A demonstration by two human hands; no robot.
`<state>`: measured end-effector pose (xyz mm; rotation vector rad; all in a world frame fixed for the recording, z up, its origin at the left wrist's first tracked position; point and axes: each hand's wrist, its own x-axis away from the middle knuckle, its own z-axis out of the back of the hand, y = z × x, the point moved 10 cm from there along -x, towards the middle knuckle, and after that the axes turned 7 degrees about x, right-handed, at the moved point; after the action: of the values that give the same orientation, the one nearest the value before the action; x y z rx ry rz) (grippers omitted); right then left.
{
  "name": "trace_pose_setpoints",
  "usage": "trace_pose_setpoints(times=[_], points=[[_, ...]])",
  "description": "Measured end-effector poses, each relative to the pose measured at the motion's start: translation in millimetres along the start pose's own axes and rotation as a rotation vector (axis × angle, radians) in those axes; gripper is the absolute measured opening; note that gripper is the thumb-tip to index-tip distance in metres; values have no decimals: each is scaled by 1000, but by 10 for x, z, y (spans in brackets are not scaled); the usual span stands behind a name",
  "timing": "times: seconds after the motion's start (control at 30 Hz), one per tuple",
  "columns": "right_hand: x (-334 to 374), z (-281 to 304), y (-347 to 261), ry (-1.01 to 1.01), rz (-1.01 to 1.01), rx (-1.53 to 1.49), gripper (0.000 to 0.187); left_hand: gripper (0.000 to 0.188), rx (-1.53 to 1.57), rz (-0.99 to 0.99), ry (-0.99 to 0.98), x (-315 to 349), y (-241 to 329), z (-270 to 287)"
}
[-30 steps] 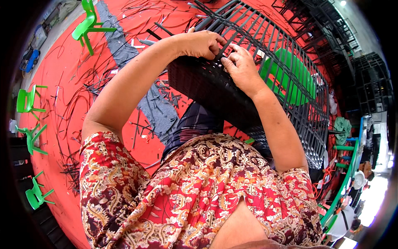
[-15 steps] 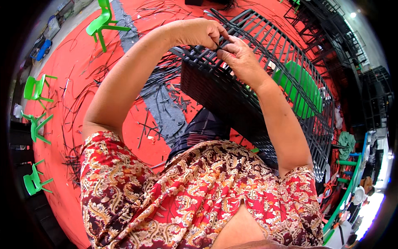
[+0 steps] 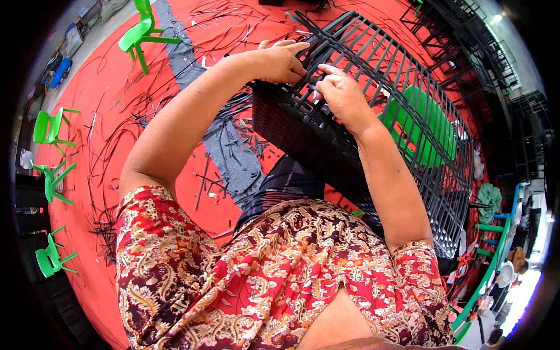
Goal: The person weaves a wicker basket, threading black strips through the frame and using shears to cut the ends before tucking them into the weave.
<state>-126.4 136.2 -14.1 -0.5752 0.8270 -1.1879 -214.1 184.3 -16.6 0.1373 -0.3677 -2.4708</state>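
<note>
A large black woven wicker piece [image 3: 303,125] leans across my lap; its near side is closely woven, and its upper side is a row of parallel black strips [image 3: 373,55]. At the far left corner my left hand [image 3: 280,61] lies over the edge, its fingers stretched out and apart on the strips. Just right of it, my right hand [image 3: 341,96] is at the same edge with the index finger extended and the other fingers curled. Something small and pale shows at its thumb, too small to name. A narrow gap separates the two hands.
Through the strips a green plastic chair [image 3: 429,125] shows. Small green chairs [image 3: 143,35] stand along the left on the red floor covering [image 3: 192,125]. Loose black strips and cut pieces [image 3: 230,146] lie on a grey cloth [image 3: 233,169]. Black frames [image 3: 466,52] are stacked at the far right.
My hands were together, pinching at one spot on the corner; they have moved apart. The left hand has shifted left and spread its fingers, the right has come slightly nearer.
</note>
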Motion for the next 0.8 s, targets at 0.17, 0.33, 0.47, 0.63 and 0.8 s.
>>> trace_pose_setpoints(times=[0.17,0.33,0.47,0.63,0.8], points=[[20,-13,-175,61,136,270,22,28,240,-139,106,22,-67,-3],[54,-82,-279,51,144,358,22,19,153,-267,16,72,240,131],[87,-60,-363,58,160,411,24,14,239,-297,-102,64,307,113],[59,40,-324,158,128,318,22,11,100,-308,24,94,303,321],[91,181,-272,260,88,84,19,12,155,-264,-32,178,303,555]])
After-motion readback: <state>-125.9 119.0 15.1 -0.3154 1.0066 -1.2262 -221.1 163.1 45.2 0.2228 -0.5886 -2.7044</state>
